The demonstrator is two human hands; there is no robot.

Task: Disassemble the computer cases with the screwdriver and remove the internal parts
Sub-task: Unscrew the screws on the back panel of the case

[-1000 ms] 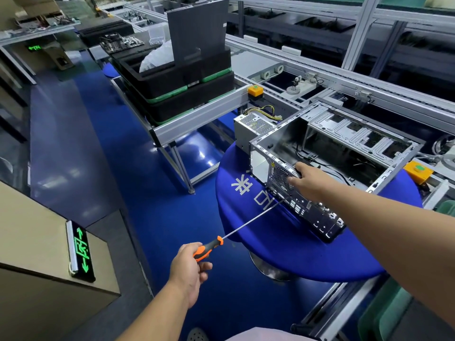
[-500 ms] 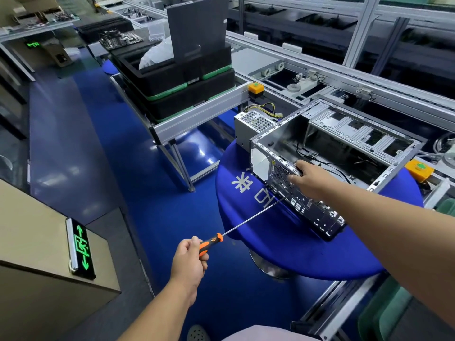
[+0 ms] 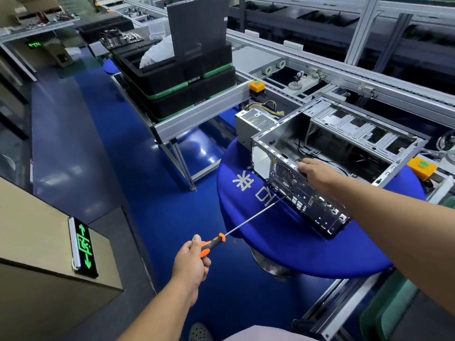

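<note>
Since a second ago the left hand [image 3: 190, 260] has re-gripped the screwdriver [image 3: 246, 223], tip still at the computer case [image 3: 290, 175] rear at centre right on the blue tabletop [image 3: 283, 252]; the right hand [image 3: 317, 172] still grips its rim, so unscrewing continues.

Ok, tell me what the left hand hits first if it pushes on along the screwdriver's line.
Probably the computer case's rear panel: the left hand aims the screwdriver there, its tip apparently already touching.
</note>
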